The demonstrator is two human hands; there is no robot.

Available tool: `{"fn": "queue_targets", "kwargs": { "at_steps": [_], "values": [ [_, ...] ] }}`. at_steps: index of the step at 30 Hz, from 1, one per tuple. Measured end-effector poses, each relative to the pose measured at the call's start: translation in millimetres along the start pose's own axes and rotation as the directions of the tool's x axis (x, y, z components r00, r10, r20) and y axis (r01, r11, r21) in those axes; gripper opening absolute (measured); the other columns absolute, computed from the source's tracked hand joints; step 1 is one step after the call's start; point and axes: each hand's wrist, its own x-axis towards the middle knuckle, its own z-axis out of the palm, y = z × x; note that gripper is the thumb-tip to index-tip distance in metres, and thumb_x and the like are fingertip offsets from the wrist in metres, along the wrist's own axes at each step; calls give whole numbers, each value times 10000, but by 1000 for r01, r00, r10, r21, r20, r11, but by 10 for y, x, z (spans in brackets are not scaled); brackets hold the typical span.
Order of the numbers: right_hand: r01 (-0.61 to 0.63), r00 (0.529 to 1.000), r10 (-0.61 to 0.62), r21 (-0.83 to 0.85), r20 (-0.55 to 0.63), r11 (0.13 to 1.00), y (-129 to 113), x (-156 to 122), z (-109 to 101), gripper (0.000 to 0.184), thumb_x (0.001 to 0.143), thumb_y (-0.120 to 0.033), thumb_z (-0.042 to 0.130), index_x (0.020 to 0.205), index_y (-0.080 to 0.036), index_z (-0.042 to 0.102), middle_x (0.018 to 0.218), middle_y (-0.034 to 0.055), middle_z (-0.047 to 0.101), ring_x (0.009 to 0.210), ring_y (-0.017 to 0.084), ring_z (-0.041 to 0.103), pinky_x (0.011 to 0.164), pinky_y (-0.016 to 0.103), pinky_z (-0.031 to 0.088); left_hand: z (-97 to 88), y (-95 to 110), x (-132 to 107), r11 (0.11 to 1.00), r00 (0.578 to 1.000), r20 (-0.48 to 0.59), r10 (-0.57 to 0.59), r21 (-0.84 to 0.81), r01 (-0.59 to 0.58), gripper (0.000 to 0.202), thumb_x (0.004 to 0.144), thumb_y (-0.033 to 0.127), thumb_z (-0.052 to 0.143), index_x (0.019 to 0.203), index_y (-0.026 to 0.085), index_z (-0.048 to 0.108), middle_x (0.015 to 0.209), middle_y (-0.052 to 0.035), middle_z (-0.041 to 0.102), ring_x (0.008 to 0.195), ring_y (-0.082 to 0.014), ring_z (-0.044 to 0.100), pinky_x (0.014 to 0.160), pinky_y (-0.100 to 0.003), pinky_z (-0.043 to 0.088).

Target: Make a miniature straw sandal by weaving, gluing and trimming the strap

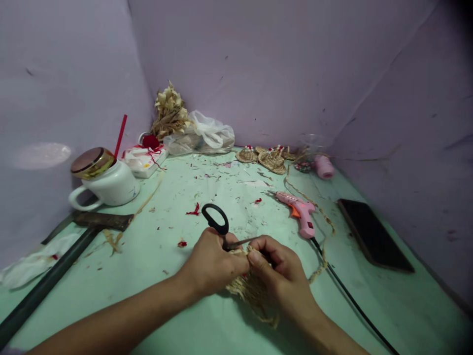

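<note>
My left hand [212, 264] and my right hand [283, 273] are closed together over a small bundle of woven straw [251, 291] at the near middle of the pale green table [177, 301]. Both pinch the straw between fingers and thumbs. Black-handled scissors [218, 222] lie just beyond my knuckles, their blades pointing right toward my right hand and touching the straw. Loose straw strands trail out beneath my right wrist.
A pink glue gun [301, 212] with a black cord lies right of the scissors, a dark phone [373, 234] further right. A white jug [107, 182] with a gold lid and a hammer [74, 244] stand left. Straw pieces [271, 158], pink thread spool [324, 166], plastic bag [207, 135] at the back.
</note>
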Motion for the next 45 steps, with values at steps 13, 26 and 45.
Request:
{"fn": "queue_targets", "kwargs": {
  "at_steps": [13, 26, 45],
  "values": [
    [305, 949, -314, -267, 10, 914, -106, 147, -301, 152, 774, -228, 569, 797, -208, 718, 751, 49, 652, 689, 161, 593, 598, 277, 451, -33, 0, 53, 993, 1000, -5, 8, -119, -8, 153, 568, 263, 591, 531, 129, 529, 472, 18, 477, 453, -89, 423, 441, -222, 335],
    [256, 967, -238, -367, 93, 894, -121, 66, -230, 73, 746, -200, 600, 701, -184, 656, 711, 30, 630, 660, 149, 573, 580, 259, 438, -51, -45, 31, 999, 999, 16, 49, -19, -48, 158, 606, 257, 564, 533, 141, 486, 479, 33, 406, 474, -83, 383, 439, -219, 296],
    [386, 921, -332, -591, 203, 708, -131, 1, -206, 165, 792, -215, 505, 908, -182, 617, 762, 62, 673, 631, 163, 597, 589, 279, 451, -52, 33, 6, 995, 993, 64, 97, -21, -96, 188, 602, 308, 591, 560, 144, 510, 507, 41, 442, 509, -87, 394, 484, -220, 318]
  ]
}}
